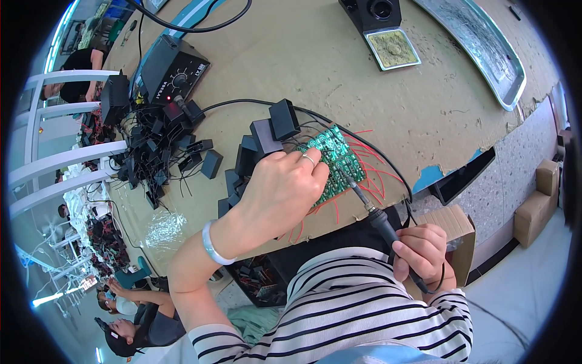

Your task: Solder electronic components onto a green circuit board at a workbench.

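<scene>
A green circuit board (347,162) lies on the covered table, with thin red wires (377,176) fanning out from its right and lower edges. Over its left side my left hand (288,182) is closed, a ring on one finger. Its fingertips are turned away, so what they pinch is hidden. My right hand (422,258) grips a soldering iron (382,223) by its dark handle, and the metal tip points at the right part of the board. Several black box-shaped parts (265,136) with leads crowd the board's left side.
A soldering station (176,71) stands at the far left, beside a heap of black parts with cables (154,145). At the back are an iron stand (379,12) with a yellowish sponge tray (393,50) and a metal tray (485,51). A cardboard box (464,233) sits below the table's right edge.
</scene>
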`<state>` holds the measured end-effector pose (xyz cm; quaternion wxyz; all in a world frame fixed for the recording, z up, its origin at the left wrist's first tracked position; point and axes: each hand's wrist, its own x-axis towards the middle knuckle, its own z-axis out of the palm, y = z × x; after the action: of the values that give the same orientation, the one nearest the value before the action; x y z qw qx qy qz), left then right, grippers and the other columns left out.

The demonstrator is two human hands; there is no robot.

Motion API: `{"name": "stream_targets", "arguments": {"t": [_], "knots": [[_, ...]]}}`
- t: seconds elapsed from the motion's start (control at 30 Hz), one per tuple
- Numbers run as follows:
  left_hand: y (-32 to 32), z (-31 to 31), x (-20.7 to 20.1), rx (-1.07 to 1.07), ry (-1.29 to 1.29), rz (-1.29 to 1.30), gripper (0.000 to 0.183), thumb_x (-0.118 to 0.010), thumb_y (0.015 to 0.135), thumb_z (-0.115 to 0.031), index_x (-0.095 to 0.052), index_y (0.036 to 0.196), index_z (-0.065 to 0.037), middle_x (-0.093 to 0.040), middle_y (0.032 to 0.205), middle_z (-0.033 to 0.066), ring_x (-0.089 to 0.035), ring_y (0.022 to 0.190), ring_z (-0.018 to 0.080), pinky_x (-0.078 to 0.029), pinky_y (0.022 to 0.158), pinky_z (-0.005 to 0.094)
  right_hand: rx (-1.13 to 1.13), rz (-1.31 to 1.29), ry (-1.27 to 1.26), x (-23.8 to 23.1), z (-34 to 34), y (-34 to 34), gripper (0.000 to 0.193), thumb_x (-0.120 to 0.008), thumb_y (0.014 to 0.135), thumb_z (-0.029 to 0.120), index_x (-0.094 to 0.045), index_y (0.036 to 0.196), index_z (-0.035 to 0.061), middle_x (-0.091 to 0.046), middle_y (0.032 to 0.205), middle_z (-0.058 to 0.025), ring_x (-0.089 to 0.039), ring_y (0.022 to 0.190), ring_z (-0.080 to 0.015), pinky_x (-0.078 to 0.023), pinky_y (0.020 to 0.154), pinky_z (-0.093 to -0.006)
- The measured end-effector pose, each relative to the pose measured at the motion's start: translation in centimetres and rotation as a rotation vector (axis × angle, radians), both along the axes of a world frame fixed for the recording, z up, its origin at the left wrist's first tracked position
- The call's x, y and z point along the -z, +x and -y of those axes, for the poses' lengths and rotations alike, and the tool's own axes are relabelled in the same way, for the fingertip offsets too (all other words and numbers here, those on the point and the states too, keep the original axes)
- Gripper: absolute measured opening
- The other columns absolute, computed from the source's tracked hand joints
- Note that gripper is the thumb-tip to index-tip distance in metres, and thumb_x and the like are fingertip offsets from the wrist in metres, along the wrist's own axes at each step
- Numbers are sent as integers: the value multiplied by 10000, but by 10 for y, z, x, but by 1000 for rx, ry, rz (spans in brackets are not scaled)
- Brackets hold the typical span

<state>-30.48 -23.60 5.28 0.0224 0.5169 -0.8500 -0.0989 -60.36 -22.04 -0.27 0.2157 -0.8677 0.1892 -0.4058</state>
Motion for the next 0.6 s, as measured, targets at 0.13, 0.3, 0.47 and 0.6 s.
{"name": "stream_targets", "arguments": {"t": [0.13, 0.3, 0.47, 0.6], "knots": [[1, -2, -3, -16, 29, 48, 146, -717, 760, -87, -600, 834, -42, -537, 815, 73, -626, 734, 237, -511, 665, 362, -12, 16, 7, -2, 2, 0, 303, -670, 955, 311, -660, 1045, 22, -629, 821, -55, -677, 739, -214, -557, 595, -289], [11, -1, -18, 69, 5, 14, 165, -670, 773, -51, -650, 934, -22, -610, 897, 91, -629, 769, 267, -530, 723, 378, 7, 26, -3, -1, -1, -3, 243, -647, 945, 246, -664, 1031, 20, -630, 814, -54, -675, 724, -213, -553, 586, -289], [25, -15, -18, 133, -68, -77, 276, -668, 738, -52, -706, 1005, 8, -686, 1072, 115, -673, 917, 277, -574, 882, 404, -1, 47, 9, -1, -2, -4, 227, -624, 946, 232, -673, 1001, 18, -631, 798, -56, -674, 716, -209, -547, 579, -285], [27, -21, -19, 144, -115, -124, 293, -695, 723, -77, -719, 1001, 13, -684, 1133, 136, -675, 1011, 307, -571, 953, 440, -11, 50, 0, -3, -3, -5, 230, -623, 950, 235, -675, 1000, 17, -631, 798, -56, -672, 712, -208, -549, 582, -286]]}}
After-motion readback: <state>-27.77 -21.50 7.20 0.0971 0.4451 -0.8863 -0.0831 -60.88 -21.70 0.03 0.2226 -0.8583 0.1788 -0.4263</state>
